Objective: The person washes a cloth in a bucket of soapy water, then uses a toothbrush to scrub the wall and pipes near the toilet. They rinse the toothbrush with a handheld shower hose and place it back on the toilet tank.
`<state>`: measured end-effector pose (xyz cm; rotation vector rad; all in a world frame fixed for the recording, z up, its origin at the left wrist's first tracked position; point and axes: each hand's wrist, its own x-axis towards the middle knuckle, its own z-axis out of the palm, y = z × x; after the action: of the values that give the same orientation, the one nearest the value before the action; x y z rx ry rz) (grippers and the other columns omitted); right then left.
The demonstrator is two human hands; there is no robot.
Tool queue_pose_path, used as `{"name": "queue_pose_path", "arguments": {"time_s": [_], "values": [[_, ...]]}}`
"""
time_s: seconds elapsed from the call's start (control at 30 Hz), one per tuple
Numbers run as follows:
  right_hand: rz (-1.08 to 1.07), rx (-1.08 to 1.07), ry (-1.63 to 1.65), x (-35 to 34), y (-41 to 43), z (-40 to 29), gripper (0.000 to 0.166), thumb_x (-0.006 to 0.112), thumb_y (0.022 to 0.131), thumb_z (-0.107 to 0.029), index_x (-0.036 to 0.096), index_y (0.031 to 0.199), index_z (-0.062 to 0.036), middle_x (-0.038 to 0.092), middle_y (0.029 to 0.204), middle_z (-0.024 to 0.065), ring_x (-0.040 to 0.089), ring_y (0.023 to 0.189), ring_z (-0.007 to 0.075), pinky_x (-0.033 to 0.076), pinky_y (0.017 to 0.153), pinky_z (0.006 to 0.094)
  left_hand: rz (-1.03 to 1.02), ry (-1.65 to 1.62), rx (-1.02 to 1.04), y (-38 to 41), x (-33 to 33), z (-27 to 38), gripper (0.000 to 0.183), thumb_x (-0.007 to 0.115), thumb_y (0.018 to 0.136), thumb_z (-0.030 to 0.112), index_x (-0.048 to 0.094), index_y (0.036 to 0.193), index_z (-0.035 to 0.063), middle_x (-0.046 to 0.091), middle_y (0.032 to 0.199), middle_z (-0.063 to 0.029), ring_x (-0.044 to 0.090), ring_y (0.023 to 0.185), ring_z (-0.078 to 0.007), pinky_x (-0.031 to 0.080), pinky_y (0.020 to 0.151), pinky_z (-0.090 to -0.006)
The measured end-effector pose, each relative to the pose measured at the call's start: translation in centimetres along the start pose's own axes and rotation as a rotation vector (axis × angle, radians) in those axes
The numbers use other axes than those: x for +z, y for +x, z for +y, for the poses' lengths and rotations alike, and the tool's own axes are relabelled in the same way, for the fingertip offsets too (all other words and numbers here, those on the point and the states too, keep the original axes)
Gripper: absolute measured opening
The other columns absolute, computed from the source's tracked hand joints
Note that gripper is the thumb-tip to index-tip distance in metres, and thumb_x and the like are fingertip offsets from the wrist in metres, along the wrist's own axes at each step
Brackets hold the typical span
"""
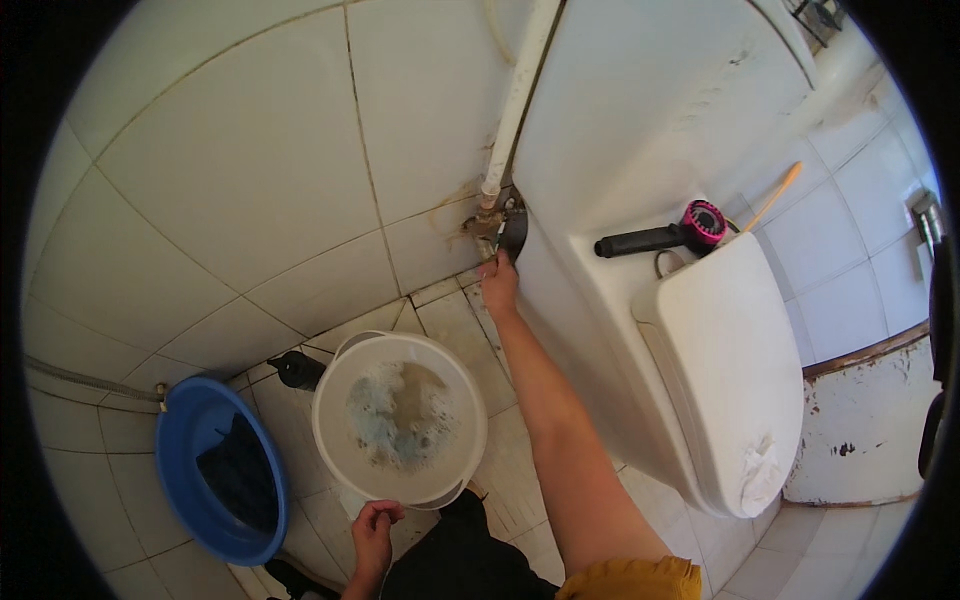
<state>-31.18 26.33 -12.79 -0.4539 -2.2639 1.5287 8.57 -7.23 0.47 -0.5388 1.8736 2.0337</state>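
Observation:
My right hand (500, 283) reaches to the wall corner beside the toilet and grips a thin, partly hidden brush or handle. A dark object (514, 234) is just beyond it, below a pipe valve (489, 223). My left hand (375, 531) hovers with curled fingers near the rim of a white plastic basin (324, 442); no object shows in it. Foamy, cloudy water (405, 416) lies inside that basin. To the left, a blue plastic tub (176, 480) holds dark cloth (241, 469).
A dark bottle (298, 370) stands on the tiled floor behind the basin. A black-and-pink shower head or dryer nozzle (660, 234) lies by the closed toilet lid (739, 360), which carries crumpled white paper (761, 476). A white pipe (519, 101) runs up the wall.

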Motion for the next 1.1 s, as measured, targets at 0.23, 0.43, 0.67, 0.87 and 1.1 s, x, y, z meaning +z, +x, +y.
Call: {"name": "queue_pose_path", "arguments": {"time_s": [0.23,0.43,0.67,0.87,1.1], "values": [[0.012,0.088,0.708,2.2,5.6,3.3,0.033,0.050,0.097,-0.016,0.049,0.124,0.0017,0.063,0.095,0.0184,0.060,0.077,0.0305,0.049,0.070,0.0420,0.016,0.028,-0.060,0.4,-1.0,-1.7,0.017,0.043,0.096,0.001,0.059,0.098,-0.0011,0.063,0.096,-0.0098,0.061,0.086,-0.0175,0.051,0.083,-0.0342],[-0.065,-0.080,-0.231,2.7,1.4,0.6,0.027,0.049,0.096,-0.013,0.049,0.118,0.0017,0.061,0.098,0.0133,0.056,0.073,0.0264,0.047,0.067,0.0392,0.035,0.042,-0.086,1.2,-0.4,-1.4,0.019,0.040,0.094,-0.002,0.059,0.097,-0.0029,0.063,0.093,-0.0094,0.060,0.083,-0.0165,0.050,0.083,-0.0313],[0.258,-0.016,0.504,3.1,2.9,-0.3,0.039,0.052,0.088,0.003,0.047,0.127,0.0044,0.062,0.108,0.0145,0.060,0.082,0.0243,0.048,0.073,0.0376,-0.032,0.043,-0.045,3.4,0.7,-1.7,0.021,0.039,0.093,-0.005,0.059,0.097,-0.0043,0.063,0.092,-0.0099,0.060,0.083,-0.0158,0.050,0.082,-0.0291],[0.234,-0.156,-0.026,2.5,-0.2,-4.1,0.026,0.054,0.088,0.001,0.050,0.113,0.0009,0.060,0.101,0.0054,0.057,0.087,0.0191,0.045,0.081,0.0286,0.048,0.076,-0.095,1.5,-0.7,-1.9,0.020,0.040,0.093,-0.004,0.059,0.097,-0.0036,0.064,0.092,-0.0095,0.059,0.083,-0.0151,0.049,0.082,-0.0291],[0.242,-0.095,0.292,3.6,0.9,-3.9,0.029,0.052,0.088,0.004,0.048,0.117,0.0017,0.058,0.115,0.0091,0.055,0.106,0.0213,0.042,0.091,0.0286,0.026,0.044,-0.146,0.5,-0.7,-3.1,0.018,0.042,0.095,0.000,0.059,0.098,-0.0032,0.063,0.096,-0.0097,0.061,0.087,-0.0174,0.051,0.085,-0.0335]]}}
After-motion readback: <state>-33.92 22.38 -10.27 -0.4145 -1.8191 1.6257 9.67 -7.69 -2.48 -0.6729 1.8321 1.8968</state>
